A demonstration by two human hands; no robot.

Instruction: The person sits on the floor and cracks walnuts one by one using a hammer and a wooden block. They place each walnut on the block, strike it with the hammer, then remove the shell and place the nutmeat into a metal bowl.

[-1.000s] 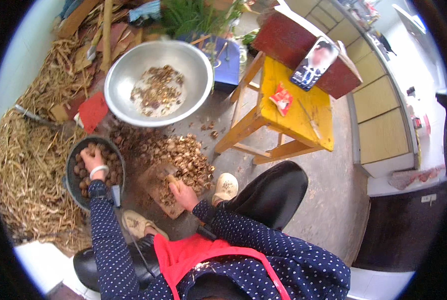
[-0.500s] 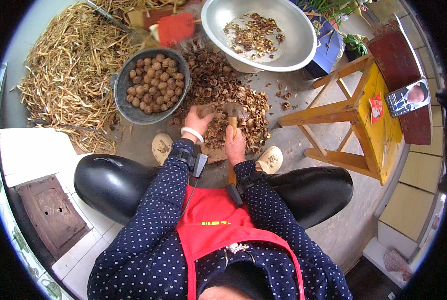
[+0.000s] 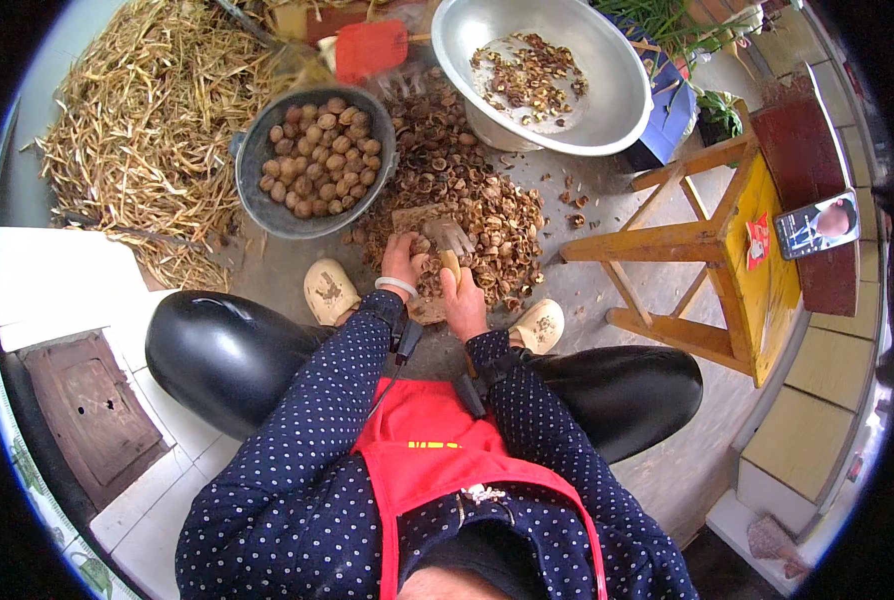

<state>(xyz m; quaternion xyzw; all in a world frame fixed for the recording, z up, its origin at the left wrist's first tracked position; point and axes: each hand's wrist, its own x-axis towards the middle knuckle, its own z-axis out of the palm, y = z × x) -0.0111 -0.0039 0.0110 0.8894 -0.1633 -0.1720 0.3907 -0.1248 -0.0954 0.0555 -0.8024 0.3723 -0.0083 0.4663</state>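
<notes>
The fingers of the right hand [image 3: 464, 300] are closed round the handle of the hammer [image 3: 451, 262], its head blurred above a wooden block [image 3: 428, 310]. Those of the left hand [image 3: 399, 262] curl partly closed beside a walnut [image 3: 422, 245] on the block; from here I can't tell whether they grip it. With the head so near, a stray blow could catch the fingertips, or a glancing one skid the nut away. It looks small, brown and roundish. Broken shells [image 3: 507, 215] lie about; beyond, whole walnuts [image 3: 327, 160] sit in a dark bucket [image 3: 309, 228], near a silvery basin [image 3: 612, 100] holding nut pieces [image 3: 527, 80].
</notes>
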